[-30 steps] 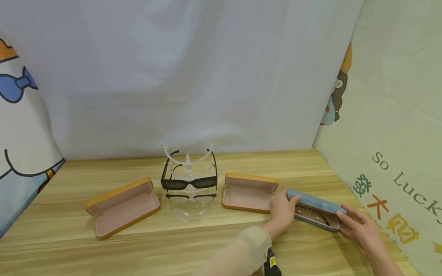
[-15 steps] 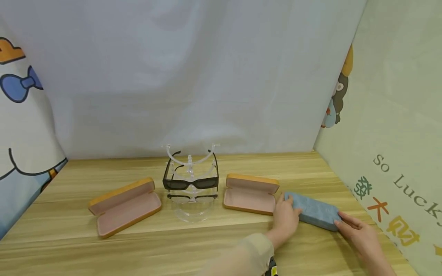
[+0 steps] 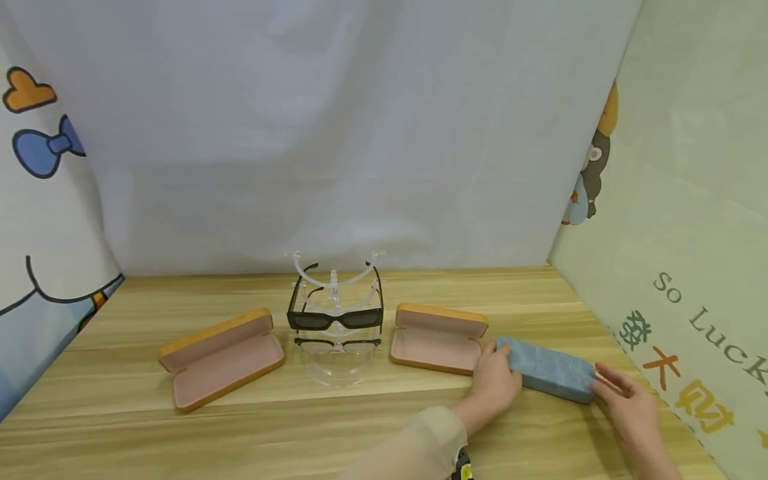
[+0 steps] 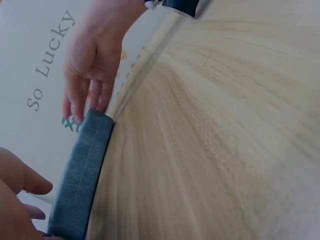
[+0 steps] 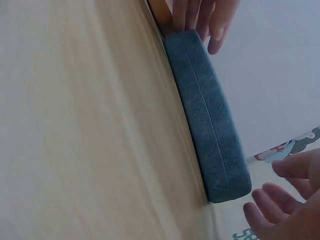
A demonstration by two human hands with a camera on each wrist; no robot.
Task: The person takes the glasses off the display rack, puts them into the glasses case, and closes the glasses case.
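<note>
A blue glasses case [image 3: 552, 369] lies closed on the table at the right, a thin seam running along its side. My left hand [image 3: 495, 387] is at the case's left end. In the left wrist view its thumb stands off the case, while other fingers [image 5: 187, 15] touch or nearly touch that end in the right wrist view. By the opposite end is my right hand [image 3: 630, 407]; its fingers are spread, with a small gap to the case in the right wrist view. Whatever is inside the case is hidden.
Two orange glasses cases with pink linings stand open, one right of centre [image 3: 441, 343], one at left [image 3: 225, 363]. Between them a clear display stand [image 3: 333, 283] holds black sunglasses [image 3: 336, 320] and dark-rimmed eyeglasses [image 3: 337, 345]. A printed cloth [image 3: 678, 200] borders the table's right.
The blue case's lid has come down over the eyeglasses that showed inside it. My right hand has loosened from its end and drawn slightly away; my left thumb has come off the lid.
</note>
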